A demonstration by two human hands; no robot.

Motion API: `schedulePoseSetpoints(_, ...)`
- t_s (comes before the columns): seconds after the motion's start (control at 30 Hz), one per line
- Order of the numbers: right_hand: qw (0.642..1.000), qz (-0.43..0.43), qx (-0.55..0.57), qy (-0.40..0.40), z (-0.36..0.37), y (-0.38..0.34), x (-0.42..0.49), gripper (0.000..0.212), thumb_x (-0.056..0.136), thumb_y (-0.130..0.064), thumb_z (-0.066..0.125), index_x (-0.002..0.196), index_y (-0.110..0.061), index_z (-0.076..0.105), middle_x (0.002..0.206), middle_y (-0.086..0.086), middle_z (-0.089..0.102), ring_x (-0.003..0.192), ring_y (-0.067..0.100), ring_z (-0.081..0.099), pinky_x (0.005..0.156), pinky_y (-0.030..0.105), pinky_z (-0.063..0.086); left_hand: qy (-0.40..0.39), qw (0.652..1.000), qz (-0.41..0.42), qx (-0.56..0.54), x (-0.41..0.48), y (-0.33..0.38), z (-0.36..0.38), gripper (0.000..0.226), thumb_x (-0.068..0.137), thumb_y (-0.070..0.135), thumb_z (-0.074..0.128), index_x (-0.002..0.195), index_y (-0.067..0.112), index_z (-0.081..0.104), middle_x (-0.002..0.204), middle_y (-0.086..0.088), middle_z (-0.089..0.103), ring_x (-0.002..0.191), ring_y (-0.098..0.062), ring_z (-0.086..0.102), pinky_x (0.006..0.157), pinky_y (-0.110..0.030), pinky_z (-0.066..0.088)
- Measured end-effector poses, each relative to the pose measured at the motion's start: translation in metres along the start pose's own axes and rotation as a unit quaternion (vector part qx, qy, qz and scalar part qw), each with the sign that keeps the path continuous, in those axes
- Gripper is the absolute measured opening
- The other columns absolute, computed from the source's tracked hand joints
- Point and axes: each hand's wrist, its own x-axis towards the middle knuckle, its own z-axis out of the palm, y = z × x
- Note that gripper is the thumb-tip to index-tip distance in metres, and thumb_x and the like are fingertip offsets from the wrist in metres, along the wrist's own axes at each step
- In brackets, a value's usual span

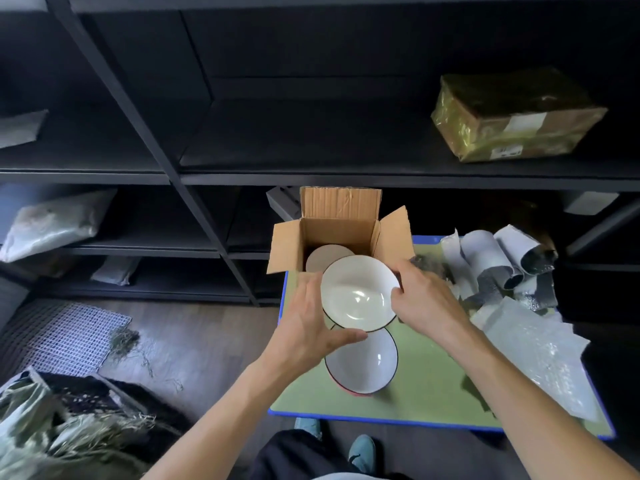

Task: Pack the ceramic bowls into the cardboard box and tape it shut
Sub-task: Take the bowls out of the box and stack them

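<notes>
Dark wood planks are covering the floor. At the near left, a heap of straw [79, 441] is spilling across them, just beside a white wire grid [69, 336]. Black metal shelving [166, 157] is running along the far side of the room, and pale plastic bags [52, 223] are lying on its left-hand bays.

Right of centre, a low table [415, 393] with a green top and a blue edge is standing in front of the shelving. The cardboard box [339, 226] is sitting on the table's far left corner with its flaps standing open. Something round and beige [327, 258] is lying inside; it may be a card disc or an upturned bowl, but the view is too dim to tell.

The left hand [308, 327] is gripping the left side of a white bowl [358, 292], with the thumb curling over the near rim. The right hand [426, 299] is pinching the opposite rim. The bowl is hanging upright, just over the box's near edge. A second bowl [362, 363] is resting on the green top directly nearer, and the held one is partly covering it.

Farther right, rolls of white and silver wrap [502, 258] are crowding the far right of the table, and a bubble-wrap bag [540, 355] is lying near them. On the shelf above, a parcel [512, 116] in glossy film is sitting at the right. At the near edge, a teal shoe [362, 452] is showing on the floor.
</notes>
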Motion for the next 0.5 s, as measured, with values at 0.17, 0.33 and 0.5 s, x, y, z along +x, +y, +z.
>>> schedulePoseSetpoints(0.17, 0.999, 0.002, 0.017, -0.037, 0.022, 0.015, -0.024, 0.036, 0.088, -0.008, 0.045, 0.122, -0.018, 0.050, 0.110, 0.015, 0.065, 0.099, 0.037, 0.058, 0.076, 0.043, 0.050, -0.010, 0.999, -0.052, -0.002, -0.032, -0.007, 0.023, 0.099, 0.065, 0.050, 0.088, 0.143, 0.044, 0.029, 0.135, 0.023, 0.041, 0.117, 0.009, 0.035, 0.086, 0.002, 0.030)
schedulePoseSetpoints(0.33, 0.998, -0.006, 0.008, -0.067, 0.037, 0.026, -0.038, 0.033, 0.092, -0.009, 0.044, 0.124, -0.016, 0.047, 0.105, 0.015, 0.066, 0.094, 0.035, 0.059, 0.074, 0.041, 0.050, -0.020, 0.995, -0.091, 0.032, -0.047, -0.012, 0.039, 0.104, 0.065, 0.049, 0.088, 0.147, 0.036, 0.026, 0.126, 0.018, 0.038, 0.112, 0.002, 0.034, 0.080, -0.005, 0.032)
schedulePoseSetpoints(0.5, 0.995, -0.008, 0.002, -0.098, 0.053, 0.035, -0.042, 0.033, 0.095, -0.009, 0.045, 0.128, -0.013, 0.044, 0.106, 0.015, 0.065, 0.094, 0.033, 0.059, 0.072, 0.037, 0.046, -0.040, 0.990, -0.102, 0.087, -0.052, -0.022, 0.051, 0.108, 0.063, 0.061, 0.085, 0.148, 0.029, 0.026, 0.120, 0.016, 0.036, 0.118, -0.008, 0.039, 0.086, -0.016, 0.029)
